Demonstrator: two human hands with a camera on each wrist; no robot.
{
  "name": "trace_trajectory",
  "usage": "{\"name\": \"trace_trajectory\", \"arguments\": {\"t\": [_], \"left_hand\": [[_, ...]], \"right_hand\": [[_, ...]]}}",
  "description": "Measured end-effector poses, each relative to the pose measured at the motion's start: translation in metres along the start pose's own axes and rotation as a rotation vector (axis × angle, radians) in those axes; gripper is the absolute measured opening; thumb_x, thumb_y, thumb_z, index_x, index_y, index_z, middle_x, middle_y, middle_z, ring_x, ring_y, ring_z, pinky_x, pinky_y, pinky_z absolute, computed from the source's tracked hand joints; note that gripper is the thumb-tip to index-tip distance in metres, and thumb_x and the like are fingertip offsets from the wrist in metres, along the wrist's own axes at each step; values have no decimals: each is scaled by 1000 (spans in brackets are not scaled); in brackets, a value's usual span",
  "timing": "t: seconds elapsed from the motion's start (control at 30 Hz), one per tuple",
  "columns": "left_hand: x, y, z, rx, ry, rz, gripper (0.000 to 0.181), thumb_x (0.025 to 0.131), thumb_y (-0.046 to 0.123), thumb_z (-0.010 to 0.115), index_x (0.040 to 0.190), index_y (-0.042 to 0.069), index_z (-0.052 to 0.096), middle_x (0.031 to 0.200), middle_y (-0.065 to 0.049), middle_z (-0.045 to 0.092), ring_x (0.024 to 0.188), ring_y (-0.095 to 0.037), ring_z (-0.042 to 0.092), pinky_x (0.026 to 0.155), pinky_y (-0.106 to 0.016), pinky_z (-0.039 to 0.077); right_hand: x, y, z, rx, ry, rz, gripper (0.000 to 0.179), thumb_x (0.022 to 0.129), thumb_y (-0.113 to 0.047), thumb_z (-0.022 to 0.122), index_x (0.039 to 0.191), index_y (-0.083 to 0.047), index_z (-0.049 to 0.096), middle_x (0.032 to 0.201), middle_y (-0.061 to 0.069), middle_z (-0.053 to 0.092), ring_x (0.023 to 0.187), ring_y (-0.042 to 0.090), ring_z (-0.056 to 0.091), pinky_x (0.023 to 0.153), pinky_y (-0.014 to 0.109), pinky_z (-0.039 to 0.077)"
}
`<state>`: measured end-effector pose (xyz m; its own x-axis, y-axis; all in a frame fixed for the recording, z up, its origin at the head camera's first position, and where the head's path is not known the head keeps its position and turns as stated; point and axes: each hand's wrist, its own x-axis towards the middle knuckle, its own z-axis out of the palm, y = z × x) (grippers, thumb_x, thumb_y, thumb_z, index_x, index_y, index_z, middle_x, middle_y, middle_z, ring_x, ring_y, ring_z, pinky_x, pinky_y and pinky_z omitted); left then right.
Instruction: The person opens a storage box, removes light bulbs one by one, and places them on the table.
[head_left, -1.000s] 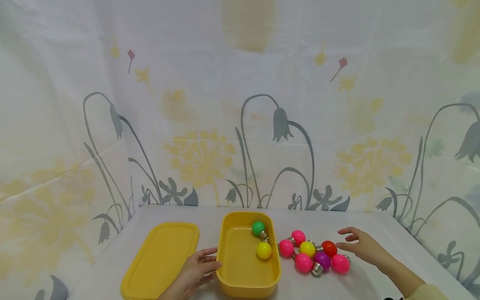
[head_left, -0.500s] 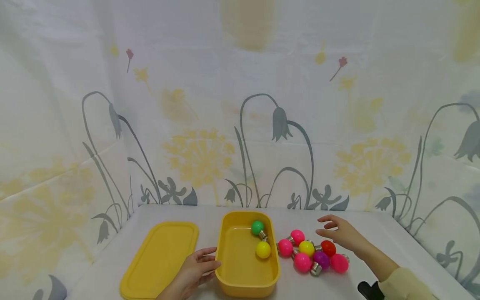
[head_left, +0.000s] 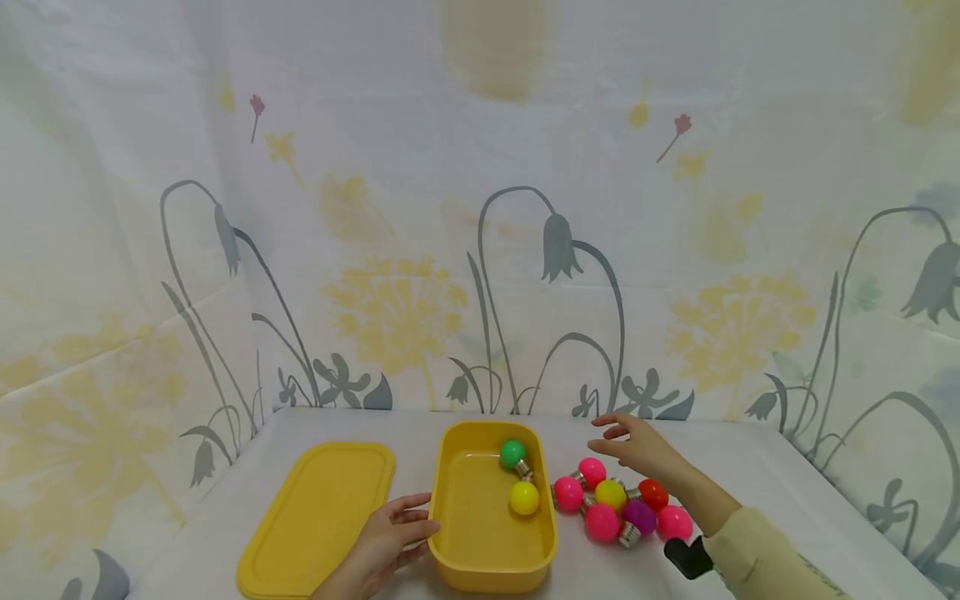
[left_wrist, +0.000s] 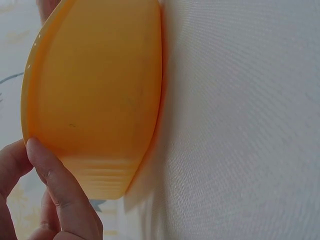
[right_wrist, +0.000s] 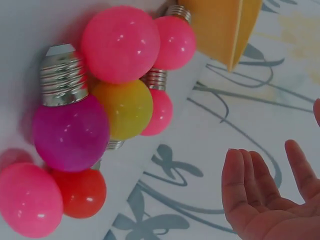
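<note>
At the yellow plastic box point(head_left: 472, 525), my left hand point(head_left: 390, 542) holds the near left rim between thumb and fingertips. The left wrist view shows those fingertips point(left_wrist: 41, 150) at the rim. Inside the box lie a green toy light bulb point(head_left: 512, 454) and a yellow bulb point(head_left: 524, 499), near its right wall. My right hand point(head_left: 643, 448) hovers beyond the bulbs to the right of the box, fingers extended and holding nothing. Below it lie several bulbs: pink point(head_left: 602, 523), yellow point(head_left: 611, 495), purple point(head_left: 640, 517) and red point(head_left: 653, 494), with silvery screw bases.
A flat yellow lid point(head_left: 318, 521) lies on the white tablecloth point(head_left: 757, 483) left of the box. Behind the table hangs a flower-printed curtain point(head_left: 420, 208). A black object point(head_left: 688, 558) sits at the right sleeve.
My right hand has moved left and away from me, from the right side of the bulb pile to above its far side. The left hand stays at the box; the bulbs have not moved.
</note>
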<state>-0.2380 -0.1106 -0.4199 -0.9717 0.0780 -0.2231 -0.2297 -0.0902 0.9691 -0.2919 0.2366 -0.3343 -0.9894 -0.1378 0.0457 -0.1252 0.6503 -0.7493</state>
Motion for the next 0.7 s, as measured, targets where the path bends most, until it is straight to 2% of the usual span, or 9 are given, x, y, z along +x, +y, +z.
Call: {"name": "trace_trajectory", "arguments": {"t": [0.37, 0.7], "left_hand": [[2, -1, 1, 7, 14, -13, 54, 81, 5, 72, 128, -5, 49, 98, -11, 57, 75, -16, 60, 70, -30, 54], [2, -2, 0, 1, 6, -4, 54, 81, 5, 71, 128, -5, 48, 99, -12, 57, 75, -16, 61, 69, -30, 54]], "right_hand": [[15, -20, 20, 64, -4, 1, 47, 84, -29, 69, 121, -5, 53, 114, 18, 54, 85, 24, 59, 78, 40, 53], [32, -41, 40, 177, -34, 19, 43, 87, -23, 66, 123, -5, 52, 115, 16, 56, 95, 27, 56, 77, 40, 53]]}}
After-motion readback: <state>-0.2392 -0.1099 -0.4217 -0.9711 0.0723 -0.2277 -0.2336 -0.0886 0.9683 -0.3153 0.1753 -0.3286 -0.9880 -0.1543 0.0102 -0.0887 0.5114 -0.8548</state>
